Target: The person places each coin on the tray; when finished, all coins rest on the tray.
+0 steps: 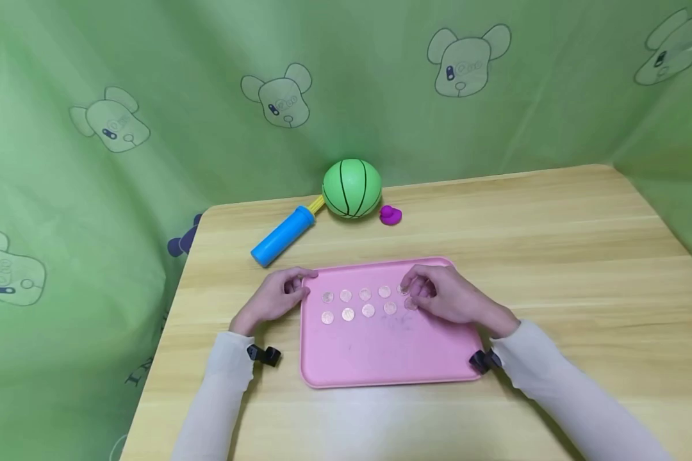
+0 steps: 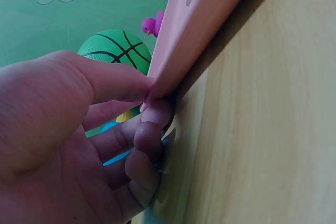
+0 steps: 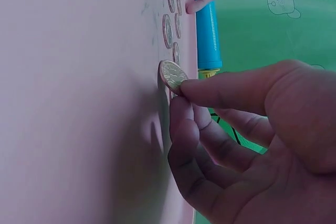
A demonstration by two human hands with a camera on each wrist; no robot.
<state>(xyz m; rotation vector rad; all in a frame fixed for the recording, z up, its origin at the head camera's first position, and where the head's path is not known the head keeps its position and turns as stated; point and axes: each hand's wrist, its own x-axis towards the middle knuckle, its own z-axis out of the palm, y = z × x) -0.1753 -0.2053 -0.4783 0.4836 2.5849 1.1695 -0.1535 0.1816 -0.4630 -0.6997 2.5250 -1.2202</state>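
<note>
Coins lie in two rows on a pink tray, with several in each row. At the tray's far left corner, my left hand pinches the rim, thumb on one side and curled fingers on the other, as the left wrist view shows. My right hand is over the right end of the rows. Between its thumb and index finger it holds a coin, tilted with its edge close to the tray surface. Another coin in the far row is partly hidden by the right fingers.
Behind the tray, a green ball with black lines sits near the table's far edge. A blue pump with a yellow end lies left of it, and a small purple rubber duck is to its right. Green curtains hang around the wooden table.
</note>
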